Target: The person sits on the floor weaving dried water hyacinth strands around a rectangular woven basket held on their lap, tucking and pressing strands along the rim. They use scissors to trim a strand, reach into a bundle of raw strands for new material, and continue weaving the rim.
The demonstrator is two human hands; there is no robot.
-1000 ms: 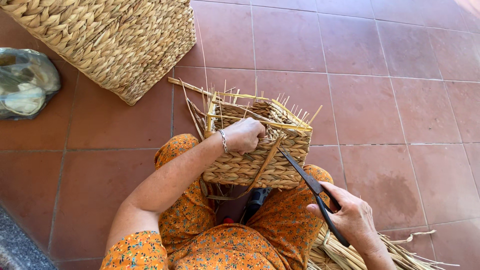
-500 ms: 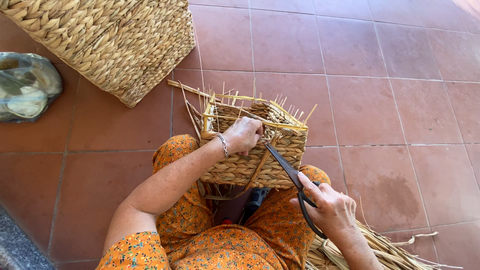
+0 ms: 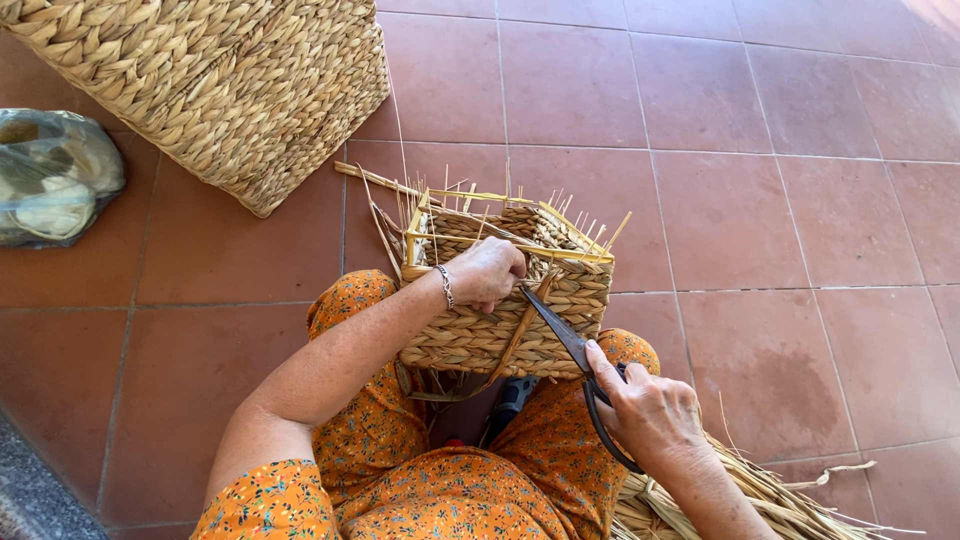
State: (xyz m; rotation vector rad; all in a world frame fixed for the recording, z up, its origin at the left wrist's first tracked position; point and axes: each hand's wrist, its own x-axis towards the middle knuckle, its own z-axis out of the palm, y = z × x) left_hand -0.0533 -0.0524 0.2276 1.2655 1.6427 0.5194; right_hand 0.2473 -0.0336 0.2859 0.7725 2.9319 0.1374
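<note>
1. Right hand [image 3: 652, 410], nearest to us, grips the black scissors [image 3: 573, 347] with fingers through the loops; a second ago it hung lower and further right, and it has since brought the blades up to the basket [image 3: 510, 300].
2. We see the blade tips now meet the left hand [image 3: 490, 272] at the basket's near wall, so a cut at that spot looks close; whether the blades stand apart or together we cannot tell, since the tips are hidden under our fingers.
3. Our left hand is curled and pressed onto the near wall, seemingly pinching a strand, though the strand itself is covered. It has hardly shifted over the last second.
4. We hold the basket on our lap, between the knees of the orange floral dress [image 3: 440, 470], with loose straw ends bristling from its rim.
5. A dark object [image 3: 510, 398] under the basket is mostly hidden; we cannot name it.
6. At the right a straw bundle [image 3: 760, 495] is cut off by the lower edge.
7. Further off on the red tiles [image 3: 760, 200] stand a large woven basket [image 3: 220, 80], cropped at the top, and a plastic bag [image 3: 55, 175] with unclear contents.
</note>
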